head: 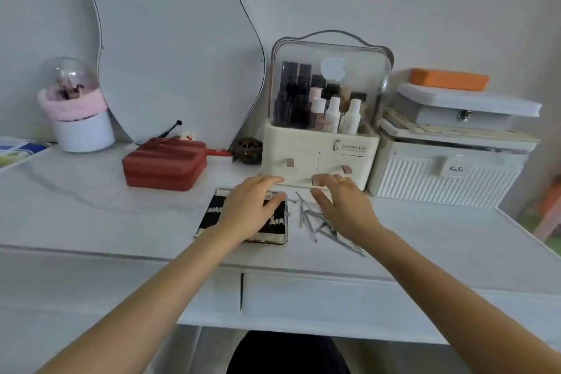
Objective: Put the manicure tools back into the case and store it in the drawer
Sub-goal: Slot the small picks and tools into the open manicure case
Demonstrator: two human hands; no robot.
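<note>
An open manicure case (pixel 212 215) with a black lining and metal rim lies flat on the white vanity top. My left hand (pixel 252 206) rests palm down over its right half, fingers spread, holding nothing. To the right of the case, several loose metal manicure tools (pixel 315 222) lie scattered on the surface. My right hand (pixel 343 206) hovers over them with its fingers apart, a ring on one finger. A shut drawer (pixel 334 297) sits in the vanity front below the tools.
A cream cosmetic organiser (pixel 318 155) with two small drawers stands just behind my hands. A red box (pixel 165 164) sits to the left, a white ribbed box (pixel 446 173) to the right. A mirror (pixel 170 39) leans on the wall; a pink-trimmed brush holder (pixel 77 118) stands far left.
</note>
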